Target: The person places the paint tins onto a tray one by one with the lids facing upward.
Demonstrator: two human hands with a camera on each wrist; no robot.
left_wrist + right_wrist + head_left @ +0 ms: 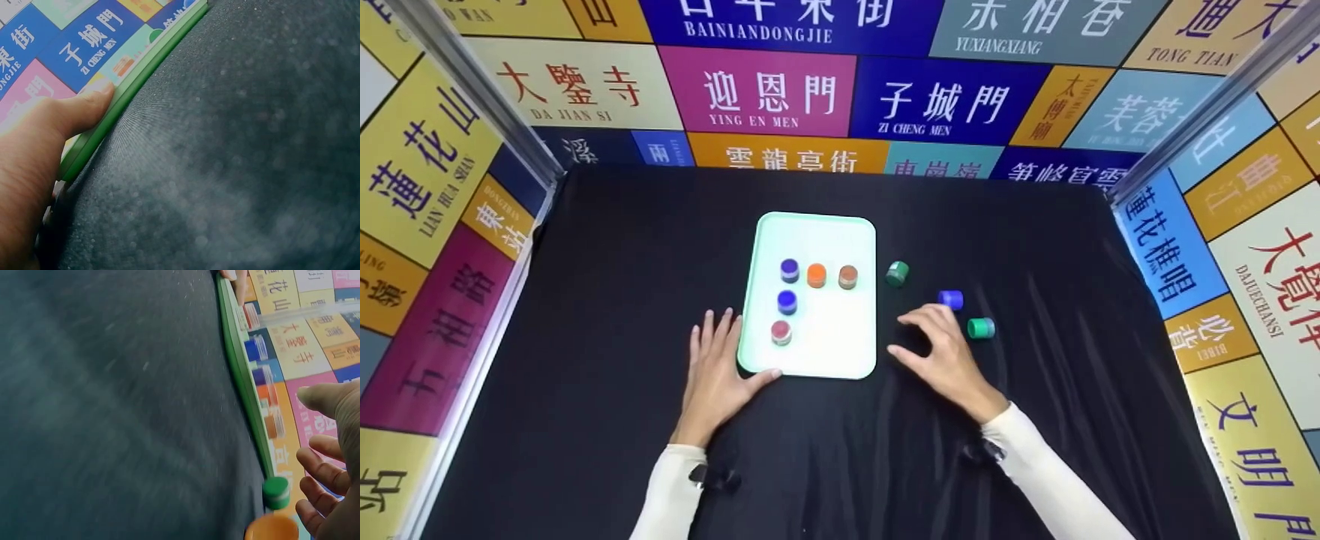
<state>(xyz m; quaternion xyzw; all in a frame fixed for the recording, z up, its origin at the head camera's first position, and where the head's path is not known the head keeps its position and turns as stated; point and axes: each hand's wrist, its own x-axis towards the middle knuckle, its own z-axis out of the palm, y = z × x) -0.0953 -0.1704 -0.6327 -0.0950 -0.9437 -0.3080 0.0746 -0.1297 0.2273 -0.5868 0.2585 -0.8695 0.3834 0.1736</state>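
A pale green tray lies on the black cloth, bearing several small paint jars. Purple, orange and brown jars form a row; blue and red jars stand below the purple one. My left hand rests at the tray's near left corner, fingers straight along its side and thumb on the rim. Right of the tray, my right hand hovers with thumb and fingers apart, holding nothing. Close by are a blue-violet jar and a green jar.
A dark green jar sits just off the tray's right edge. In the right wrist view, an orange round-topped thing shows at the bottom edge. Panels with printed street names wall in the cloth-covered table.
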